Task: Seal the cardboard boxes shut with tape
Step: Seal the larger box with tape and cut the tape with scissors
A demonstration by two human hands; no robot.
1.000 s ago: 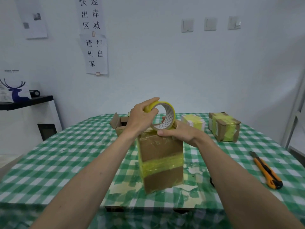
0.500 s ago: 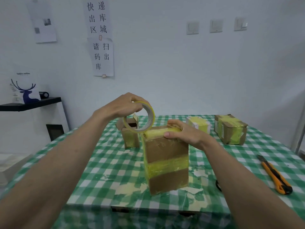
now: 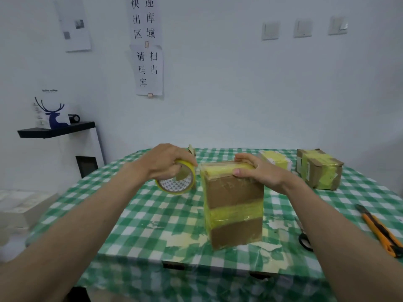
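A tall brown cardboard box (image 3: 234,205) stands upright near the table's front edge, with a yellow tape band round its middle and fresh yellow tape across its top. My right hand (image 3: 256,172) grips the box's top right edge, thumb on the front face. My left hand (image 3: 165,163) holds a yellow tape roll (image 3: 176,182) just left of the box's top corner, and a strip runs from the roll onto the box top.
The green checked table (image 3: 152,214) carries a taped brown box (image 3: 318,168) and a small yellow-wrapped box (image 3: 275,160) at the back right. An orange utility knife (image 3: 379,232) and black scissors (image 3: 305,238) lie at the right. An open small box sits behind my left hand.
My left hand carried the tape roll from above the box top leftward and down past its left edge, pulling tape across the top. My right hand stayed on the box top.
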